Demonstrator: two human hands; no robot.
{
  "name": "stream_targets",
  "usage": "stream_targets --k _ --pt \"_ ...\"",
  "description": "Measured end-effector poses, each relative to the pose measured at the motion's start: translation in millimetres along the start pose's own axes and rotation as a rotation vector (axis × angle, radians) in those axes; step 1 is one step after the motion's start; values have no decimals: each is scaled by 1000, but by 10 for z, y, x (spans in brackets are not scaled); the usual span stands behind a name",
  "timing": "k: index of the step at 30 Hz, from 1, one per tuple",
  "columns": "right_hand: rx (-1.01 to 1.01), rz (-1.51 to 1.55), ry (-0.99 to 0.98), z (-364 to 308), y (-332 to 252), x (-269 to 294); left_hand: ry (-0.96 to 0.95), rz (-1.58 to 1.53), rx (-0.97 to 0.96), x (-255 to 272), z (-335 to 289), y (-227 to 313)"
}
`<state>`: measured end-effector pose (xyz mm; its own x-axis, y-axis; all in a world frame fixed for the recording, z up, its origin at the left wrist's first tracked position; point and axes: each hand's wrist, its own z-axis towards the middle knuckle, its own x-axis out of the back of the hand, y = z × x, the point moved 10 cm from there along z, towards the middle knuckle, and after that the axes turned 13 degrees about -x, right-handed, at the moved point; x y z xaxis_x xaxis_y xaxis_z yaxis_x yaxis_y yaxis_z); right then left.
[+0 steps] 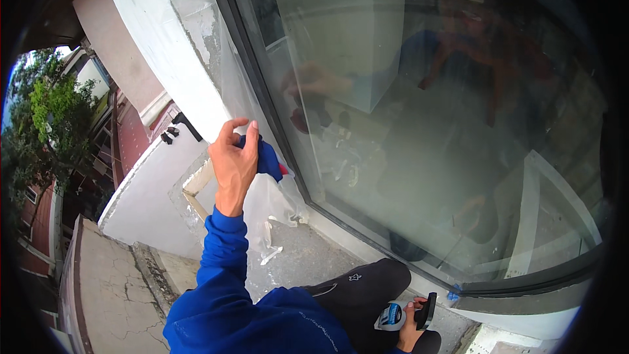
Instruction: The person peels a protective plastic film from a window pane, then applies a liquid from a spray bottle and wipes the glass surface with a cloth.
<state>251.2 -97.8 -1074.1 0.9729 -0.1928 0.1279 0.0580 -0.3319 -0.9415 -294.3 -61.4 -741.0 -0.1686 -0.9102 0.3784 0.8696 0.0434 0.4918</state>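
My left hand (234, 167) is raised beside the dark window frame, its fingers curled around a blue cloth (267, 159) with a bit of red at its edge. Part of the cloth is hidden behind the hand. Low on the right, next to my knee, my right hand (411, 329) grips a spray bottle (391, 315) with a blue label and a black head. The large glass pane (419, 157) stands in front of me and reflects my arms. Its dark frame (262, 95) runs close to my left hand.
Clear plastic sheeting (278, 206) hangs along the frame and lies on the grey concrete ledge (308, 255). A white wall edge (164, 46) rises on the left. Beyond the low parapet (118, 282) are trees (56, 111) and neighbouring buildings. My bent knees (367, 282) are close to the window.
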Motion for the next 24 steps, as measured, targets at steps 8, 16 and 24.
stream_targets --k 8,16,24 --pt "56 -21 -30 -35 -42 1 317 146 -315 579 1450 925" --pt "42 22 -29 -24 -25 29 273 256 -407 755 2183 1242" --pt "15 7 5 -26 -35 45 209 563 -479 668 2195 1376"
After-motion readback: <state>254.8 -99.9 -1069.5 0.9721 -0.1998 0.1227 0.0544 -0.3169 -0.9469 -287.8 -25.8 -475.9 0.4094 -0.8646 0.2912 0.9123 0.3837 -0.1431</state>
